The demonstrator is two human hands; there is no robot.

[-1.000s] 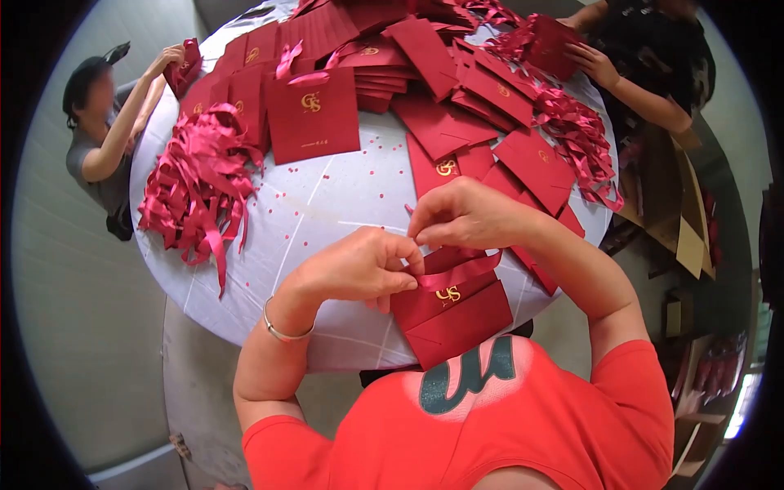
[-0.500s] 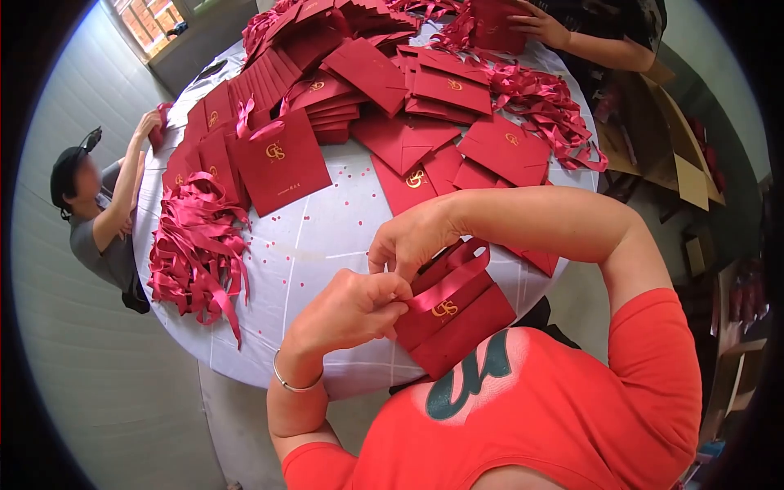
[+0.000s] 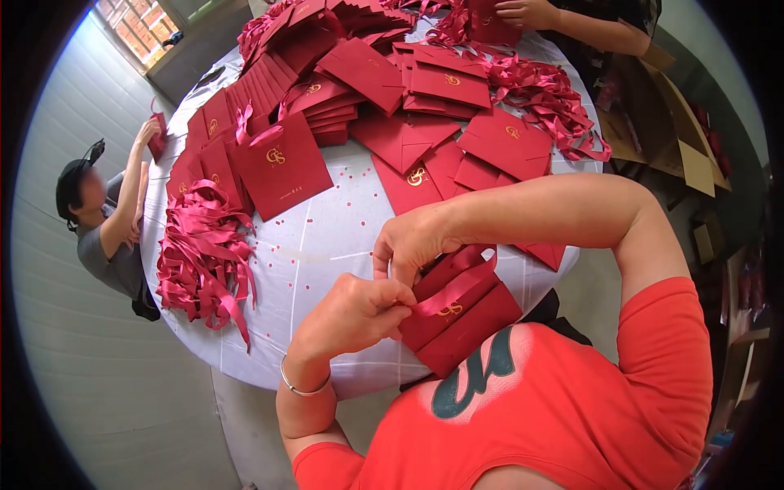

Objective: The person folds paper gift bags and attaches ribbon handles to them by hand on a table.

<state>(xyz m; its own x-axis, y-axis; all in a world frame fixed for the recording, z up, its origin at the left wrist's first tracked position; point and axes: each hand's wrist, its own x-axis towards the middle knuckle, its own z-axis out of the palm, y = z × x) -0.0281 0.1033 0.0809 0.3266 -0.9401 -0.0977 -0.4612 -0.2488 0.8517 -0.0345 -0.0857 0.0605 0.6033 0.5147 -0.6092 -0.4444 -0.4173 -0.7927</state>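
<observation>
A dark red paper gift bag [image 3: 478, 324] with a gold logo lies tilted at the near table edge, against the red shirt. A pink-red ribbon [image 3: 453, 292] loops across its front from the right side. My left hand [image 3: 351, 314], with a bracelet at the wrist, is closed, its thumb and finger pinching the ribbon at the bag's left side. My right hand [image 3: 415, 241] bends down over the bag's upper left corner, fingers curled and closed just above the left fingertips. What the right fingertips grip is hidden.
Flat red bags [image 3: 286, 167] are heaped across the white-covered round table [image 3: 327, 245]. Ribbon piles lie at left [image 3: 204, 257] and right [image 3: 535, 90]. One person [image 3: 110, 212] holds a small bag at left; another person's hand [image 3: 527, 14] is at the far right.
The view has shifted slightly. Both my hands keep nearly the same hold at the bag's corner. The person at left has raised the small bag, its handle now showing.
</observation>
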